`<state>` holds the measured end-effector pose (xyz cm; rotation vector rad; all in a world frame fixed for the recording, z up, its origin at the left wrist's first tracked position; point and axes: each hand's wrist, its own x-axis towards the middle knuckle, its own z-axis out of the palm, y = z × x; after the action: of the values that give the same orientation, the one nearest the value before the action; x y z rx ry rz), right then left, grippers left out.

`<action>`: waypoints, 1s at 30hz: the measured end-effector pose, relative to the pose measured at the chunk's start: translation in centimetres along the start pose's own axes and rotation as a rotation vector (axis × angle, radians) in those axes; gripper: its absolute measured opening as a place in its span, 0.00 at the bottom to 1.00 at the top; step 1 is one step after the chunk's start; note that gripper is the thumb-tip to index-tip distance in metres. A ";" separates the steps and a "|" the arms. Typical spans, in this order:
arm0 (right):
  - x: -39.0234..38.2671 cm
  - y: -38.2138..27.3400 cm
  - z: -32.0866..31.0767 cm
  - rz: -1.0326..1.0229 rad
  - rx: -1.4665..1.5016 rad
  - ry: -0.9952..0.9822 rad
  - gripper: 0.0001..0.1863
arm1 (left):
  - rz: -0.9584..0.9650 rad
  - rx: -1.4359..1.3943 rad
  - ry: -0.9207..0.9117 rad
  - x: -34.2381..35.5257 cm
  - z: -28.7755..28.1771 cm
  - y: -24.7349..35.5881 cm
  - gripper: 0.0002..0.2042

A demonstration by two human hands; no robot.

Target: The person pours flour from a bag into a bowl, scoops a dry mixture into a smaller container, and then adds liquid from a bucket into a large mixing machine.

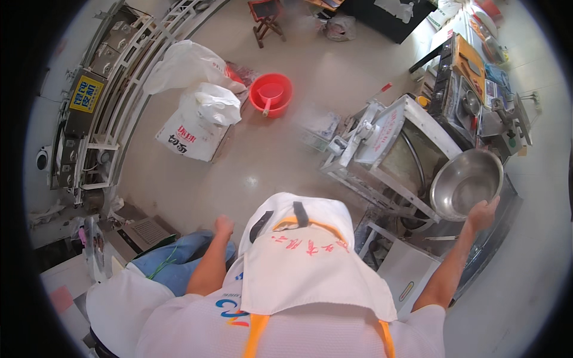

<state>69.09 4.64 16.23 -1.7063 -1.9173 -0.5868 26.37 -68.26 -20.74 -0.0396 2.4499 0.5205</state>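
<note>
My right hand [483, 213] grips the rim of a wide, shiny metal basin [468, 185] at the right. The basin is tilted, and its hollow inside looks bare. Its far side overlaps the frame of a white-dusted metal machine [385, 140], whose top carries clamps. At the lower left, my left hand [224, 225] hangs low over the floor with its fingers curled. Nothing shows in it. Close to that forearm lies blue cloth [179, 259] with a green strand, beside a white rounded bundle [122, 307]. A white apron [316, 277] with yellow straps covers my front.
A red bucket [279, 80] with a red dipper [271, 92] stands on the floor. Left of it are a white printed box [191, 134] and plastic bags [218, 104]. Metal racks [128, 77] line the left wall. A folding stool [265, 21] and a cluttered counter [471, 62] are farther off.
</note>
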 end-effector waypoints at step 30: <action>-33.9 -73.9 41.3 0.947 0.871 -1.458 0.06 | -0.828 -0.597 -0.041 -18.0 -0.5 4.4 0.14</action>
<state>-4.82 -4.98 -36.31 -2.0962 -1.1777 1.9460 39.88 -66.10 -8.21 -1.2004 1.9080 0.8074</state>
